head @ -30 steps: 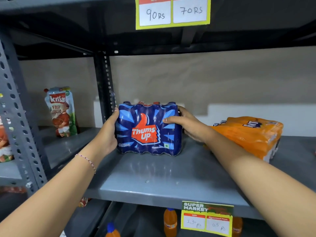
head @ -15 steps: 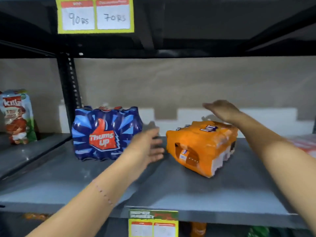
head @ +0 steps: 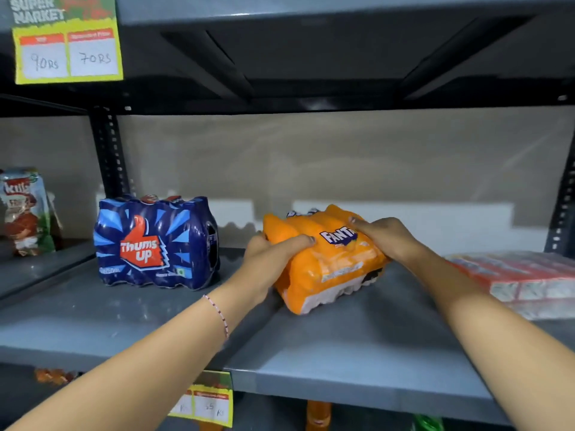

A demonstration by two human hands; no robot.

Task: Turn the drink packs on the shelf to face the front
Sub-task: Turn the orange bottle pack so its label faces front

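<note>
Drink packs on the grey shelf [head: 357, 346]: blue one faced, orange one in hand.

At far left a juice pouch [head: 25, 209] stood in the neighbouring bay, its left edge cut off and its print blurred. The blue Thums Up pack [head: 152, 244] stood upright with its logo to the front; that step appeared complete. The left hand [head: 267, 256] was closed on the near left end of the orange Fanta pack [head: 326, 259], which lay tipped on its side at mid-shelf, logo upward, bottle bases toward the front. The right hand [head: 385, 237] was pressed over its top right; the fingertips behind were hidden. The next move would likely call for standing it up and squaring the logo forward. At far right a red-and-white pack [head: 529, 281] lay flat, cropped, label unreadable.
</note>
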